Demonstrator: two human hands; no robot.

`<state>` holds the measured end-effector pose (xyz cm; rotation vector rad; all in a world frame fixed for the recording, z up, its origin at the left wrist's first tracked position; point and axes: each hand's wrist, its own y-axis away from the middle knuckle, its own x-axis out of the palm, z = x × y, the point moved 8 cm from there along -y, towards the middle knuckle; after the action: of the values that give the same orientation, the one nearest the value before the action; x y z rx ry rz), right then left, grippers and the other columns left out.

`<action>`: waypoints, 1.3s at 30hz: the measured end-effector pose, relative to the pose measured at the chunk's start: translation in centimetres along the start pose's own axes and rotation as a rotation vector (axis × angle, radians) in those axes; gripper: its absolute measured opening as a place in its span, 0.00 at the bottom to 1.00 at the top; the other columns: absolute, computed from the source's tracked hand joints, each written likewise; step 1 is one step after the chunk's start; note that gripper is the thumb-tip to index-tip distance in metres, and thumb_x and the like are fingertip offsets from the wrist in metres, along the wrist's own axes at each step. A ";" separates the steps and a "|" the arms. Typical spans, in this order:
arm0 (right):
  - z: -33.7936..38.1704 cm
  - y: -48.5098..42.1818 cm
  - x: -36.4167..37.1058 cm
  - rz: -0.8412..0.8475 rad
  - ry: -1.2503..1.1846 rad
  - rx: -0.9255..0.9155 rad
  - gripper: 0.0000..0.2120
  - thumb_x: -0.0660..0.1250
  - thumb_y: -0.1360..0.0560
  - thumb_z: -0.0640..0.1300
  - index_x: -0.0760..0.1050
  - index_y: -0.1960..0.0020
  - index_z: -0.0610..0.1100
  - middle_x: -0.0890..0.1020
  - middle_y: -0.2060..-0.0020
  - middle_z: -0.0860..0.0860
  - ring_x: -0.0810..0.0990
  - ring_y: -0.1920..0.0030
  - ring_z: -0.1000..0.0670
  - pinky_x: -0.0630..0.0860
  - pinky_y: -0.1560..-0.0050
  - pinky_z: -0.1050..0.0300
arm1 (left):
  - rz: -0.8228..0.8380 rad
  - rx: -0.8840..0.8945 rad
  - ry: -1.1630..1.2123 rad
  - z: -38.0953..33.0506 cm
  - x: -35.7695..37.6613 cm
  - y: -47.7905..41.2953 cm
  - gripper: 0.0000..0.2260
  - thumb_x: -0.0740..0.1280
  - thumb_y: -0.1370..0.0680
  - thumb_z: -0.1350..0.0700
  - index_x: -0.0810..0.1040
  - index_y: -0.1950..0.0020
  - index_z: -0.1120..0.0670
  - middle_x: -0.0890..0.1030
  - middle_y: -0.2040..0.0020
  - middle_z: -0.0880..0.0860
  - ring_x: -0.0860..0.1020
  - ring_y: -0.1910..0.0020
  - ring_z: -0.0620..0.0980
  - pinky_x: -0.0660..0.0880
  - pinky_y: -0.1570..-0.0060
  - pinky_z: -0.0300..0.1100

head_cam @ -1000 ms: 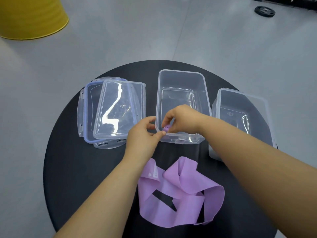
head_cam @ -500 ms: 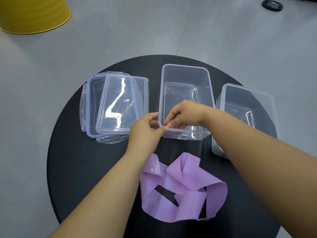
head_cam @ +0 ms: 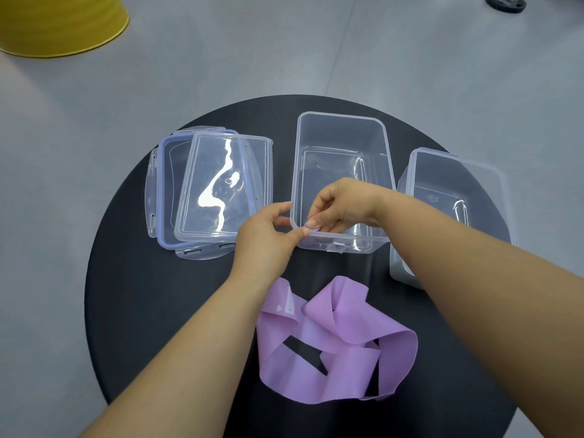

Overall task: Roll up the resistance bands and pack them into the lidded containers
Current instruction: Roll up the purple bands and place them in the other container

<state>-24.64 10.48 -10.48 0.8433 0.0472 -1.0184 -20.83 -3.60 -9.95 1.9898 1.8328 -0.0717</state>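
Resistance band (head_cam: 335,343) lies unrolled on the tabletop (head_cam: 142,295), both containers (head_cam: 341,116) open and empty, while left hand (head_cam: 265,238) and right hand (head_cam: 344,203) pinch a small purple bit (head_cam: 307,229).

A round black worktop (head_cam: 142,295) is seen standing on a smooth grey floor (head_cam: 221,58), across which a thin straight seam (head_cam: 341,42) is drawn. A yellow cylindrical object (head_cam: 57,23) is cut off at the far left corner, and a black disc (head_cam: 505,1) is partly shown at the far right edge.
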 end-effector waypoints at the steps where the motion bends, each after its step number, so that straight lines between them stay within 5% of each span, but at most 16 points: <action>1: -0.1 0.1 0.0 -0.008 -0.001 0.000 0.04 0.74 0.30 0.41 0.80 0.59 0.44 0.82 0.66 0.50 0.81 0.63 0.53 0.80 0.57 0.62 | -0.001 -0.003 0.000 0.1 0.0 -0.1 0.24 0.74 0.29 0.57 0.74 0.34 0.50 0.75 0.56 0.42 0.80 0.49 0.53 0.77 0.45 0.51; 11: 0.2 1.0 -0.1 -0.060 -0.004 -0.013 0.02 0.72 0.28 0.40 0.80 0.56 0.43 0.82 0.64 0.50 0.81 0.65 0.55 0.77 0.66 0.68 | 0.003 0.007 0.002 0.0 0.0 -0.2 0.24 0.74 0.29 0.57 0.74 0.34 0.51 0.74 0.57 0.40 0.79 0.48 0.53 0.76 0.44 0.51; 33: -0.1 1.1 -0.7 -0.102 -0.027 -0.003 0.04 0.68 0.24 0.41 0.79 0.51 0.42 0.83 0.59 0.49 0.81 0.65 0.53 0.79 0.64 0.63 | -0.017 -0.004 -0.019 -0.4 0.0 0.0 0.23 0.75 0.30 0.55 0.75 0.36 0.52 0.78 0.55 0.46 0.79 0.49 0.51 0.77 0.46 0.51; 39: 0.9 1.9 -1.1 -0.194 0.062 -0.070 0.03 0.67 0.24 0.44 0.78 0.53 0.45 0.82 0.61 0.52 0.77 0.62 0.54 0.74 0.62 0.64 | -0.040 -0.016 0.007 -0.3 -0.6 0.1 0.12 0.70 0.26 0.56 0.77 0.44 0.50 0.78 0.56 0.46 0.80 0.50 0.53 0.77 0.45 0.52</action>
<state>-24.09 11.19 -8.28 0.8172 0.2196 -1.1655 -20.85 -4.05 -9.44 1.9448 1.8723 -0.0624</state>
